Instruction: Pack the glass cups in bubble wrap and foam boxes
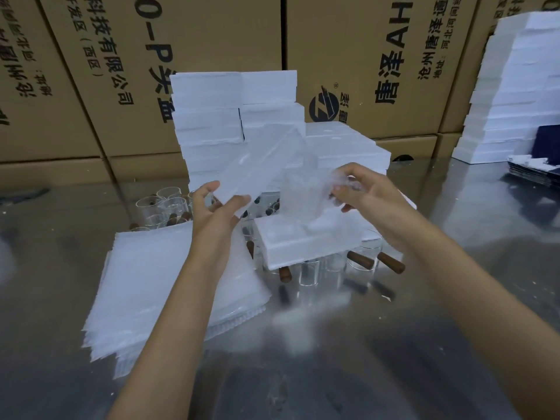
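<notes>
My left hand grips the lower end of a white foam lid, which tilts up to the right above the table. My right hand pinches the bubble wrap around a glass cup, which stands in an open foam box. That box rests on top of several glass cups with brown wooden handles. More bare glass cups stand to the left behind my left hand. A stack of bubble wrap sheets lies on the table under my left forearm.
Stacked white foam boxes stand behind the work spot, with a taller foam stack at far right. Dark flat cartons lie at the right edge. Large cardboard boxes wall the back. The table is shiny metal.
</notes>
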`<action>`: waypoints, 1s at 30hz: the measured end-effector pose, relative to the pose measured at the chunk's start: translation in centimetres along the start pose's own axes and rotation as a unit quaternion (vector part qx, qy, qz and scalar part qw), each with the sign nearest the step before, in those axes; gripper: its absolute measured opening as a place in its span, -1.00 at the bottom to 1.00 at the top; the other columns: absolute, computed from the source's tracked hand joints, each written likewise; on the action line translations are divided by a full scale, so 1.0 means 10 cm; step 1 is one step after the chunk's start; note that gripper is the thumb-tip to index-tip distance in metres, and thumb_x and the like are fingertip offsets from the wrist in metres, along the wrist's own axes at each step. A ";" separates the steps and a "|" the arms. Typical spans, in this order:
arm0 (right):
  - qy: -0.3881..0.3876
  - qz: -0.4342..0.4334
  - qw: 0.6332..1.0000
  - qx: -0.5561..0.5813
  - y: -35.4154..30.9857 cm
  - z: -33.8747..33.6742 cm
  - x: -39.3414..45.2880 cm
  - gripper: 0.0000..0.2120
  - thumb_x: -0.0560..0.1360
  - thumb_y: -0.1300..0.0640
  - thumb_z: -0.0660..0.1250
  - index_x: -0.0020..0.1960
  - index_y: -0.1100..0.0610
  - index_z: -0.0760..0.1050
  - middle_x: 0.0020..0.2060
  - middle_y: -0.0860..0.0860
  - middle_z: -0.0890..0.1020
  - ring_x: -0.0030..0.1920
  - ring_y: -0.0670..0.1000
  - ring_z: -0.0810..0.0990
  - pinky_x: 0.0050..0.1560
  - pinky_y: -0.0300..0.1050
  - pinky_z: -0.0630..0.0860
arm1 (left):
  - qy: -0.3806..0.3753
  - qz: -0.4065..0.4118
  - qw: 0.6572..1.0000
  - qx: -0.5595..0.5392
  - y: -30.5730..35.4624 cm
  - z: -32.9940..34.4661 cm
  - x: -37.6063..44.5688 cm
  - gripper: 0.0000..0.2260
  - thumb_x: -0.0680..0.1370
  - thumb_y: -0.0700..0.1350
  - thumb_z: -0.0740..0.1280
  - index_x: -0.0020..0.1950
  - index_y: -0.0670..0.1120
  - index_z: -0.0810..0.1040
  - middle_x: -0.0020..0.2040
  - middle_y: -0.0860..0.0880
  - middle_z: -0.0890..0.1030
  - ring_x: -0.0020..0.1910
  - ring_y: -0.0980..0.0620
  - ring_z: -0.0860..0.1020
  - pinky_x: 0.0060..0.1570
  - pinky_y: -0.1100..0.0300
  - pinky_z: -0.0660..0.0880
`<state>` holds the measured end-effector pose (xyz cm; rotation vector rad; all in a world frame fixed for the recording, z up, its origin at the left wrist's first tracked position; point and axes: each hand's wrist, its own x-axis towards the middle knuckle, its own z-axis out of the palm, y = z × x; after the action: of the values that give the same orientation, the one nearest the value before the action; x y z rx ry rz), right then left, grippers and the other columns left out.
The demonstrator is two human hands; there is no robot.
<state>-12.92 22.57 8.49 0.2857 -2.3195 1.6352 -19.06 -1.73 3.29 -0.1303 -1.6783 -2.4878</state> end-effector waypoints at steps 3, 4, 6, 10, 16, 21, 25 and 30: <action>-0.064 0.043 0.995 -0.057 0.13 0.13 0.22 -0.92 0.61 0.17 0.30 0.09 0.13 0.53 -0.01 0.13 0.64 -0.10 -0.01 0.53 -0.07 -0.15 0.44 | 0.007 -0.006 1.000 0.014 -0.04 -0.03 0.01 -0.48 0.44 -0.24 0.51 0.30 0.10 0.41 0.27 -0.05 0.54 0.16 0.03 0.60 0.18 0.14 0.53; -0.082 0.060 0.992 -0.078 0.19 0.16 0.26 -0.90 0.62 0.15 0.30 0.11 0.12 0.52 -0.03 0.10 0.63 -0.10 -0.02 0.53 -0.09 -0.17 0.44 | 0.014 -0.006 1.000 0.024 -0.07 -0.03 0.02 -0.48 0.44 -0.24 0.51 0.30 0.10 0.41 0.24 0.01 0.54 0.17 0.04 0.60 0.06 0.21 0.53; -0.111 0.081 0.985 -0.099 0.28 0.21 0.29 -0.88 0.62 0.11 0.30 0.14 0.07 0.52 -0.06 0.03 0.61 -0.12 -0.05 0.53 -0.18 -0.29 0.46 | 0.027 -0.008 0.999 0.039 -0.12 -0.01 0.04 -0.49 0.44 -0.23 0.51 0.28 0.11 0.41 0.17 0.09 0.53 0.17 0.03 0.58 -0.07 0.25 0.49; -0.133 0.064 0.980 -0.133 0.35 0.24 0.33 -0.92 0.61 0.18 0.28 0.06 0.03 0.51 -0.07 0.03 0.58 -0.18 -0.05 0.51 -0.31 -0.42 0.42 | 0.037 -0.012 0.996 0.076 -0.15 -0.01 0.06 -0.48 0.42 -0.19 0.53 0.24 0.16 0.42 0.26 -0.03 0.49 0.23 -0.02 0.52 0.05 0.16 0.50; -0.146 0.031 0.967 -0.206 0.42 0.24 0.35 -0.83 0.61 0.22 0.25 0.16 0.05 0.49 -0.04 0.10 0.55 -0.13 0.01 0.45 -0.13 -0.24 0.39 | 0.022 0.001 0.997 0.068 -0.02 0.03 -0.01 -0.51 0.39 -0.11 0.56 0.18 0.25 0.45 0.29 -0.09 0.54 0.22 -0.01 0.56 -0.04 0.19 0.45; -0.096 0.016 0.980 -0.173 0.38 0.19 0.28 -0.75 0.53 0.17 0.40 0.18 -0.02 0.54 0.08 -0.07 0.60 0.11 -0.05 0.53 0.09 -0.18 0.44 | -0.037 0.016 0.997 0.066 0.15 0.15 -0.19 -0.51 0.42 -0.13 0.55 0.25 0.19 0.47 0.26 -0.02 0.59 0.10 0.12 0.63 -0.23 0.41 0.50; 0.017 0.086 0.995 -0.048 0.29 -0.11 0.22 -0.54 0.42 0.18 0.40 0.28 -0.07 0.42 0.15 -0.10 0.59 0.20 -0.05 0.52 0.09 -0.13 0.42 | -0.088 0.067 0.986 0.126 0.28 0.27 -0.37 -0.53 0.42 -0.13 0.56 0.23 0.17 0.47 0.21 0.01 0.57 -0.13 0.25 0.65 -0.33 0.45 0.49; 0.071 0.091 0.993 0.004 0.31 -0.34 0.07 -0.44 0.48 0.31 0.24 0.35 -0.19 0.41 0.20 -0.11 0.53 0.19 -0.14 0.49 0.24 -0.05 0.42 | -0.121 0.084 0.951 0.272 0.26 0.31 -0.47 -0.53 0.36 0.01 0.60 0.13 0.27 0.44 0.27 0.07 0.46 0.15 0.04 0.55 0.12 0.05 0.56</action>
<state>-14.20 26.82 7.03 -0.0428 -2.2876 1.6889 -13.97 0.51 6.18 -0.5068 -2.2722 -1.8646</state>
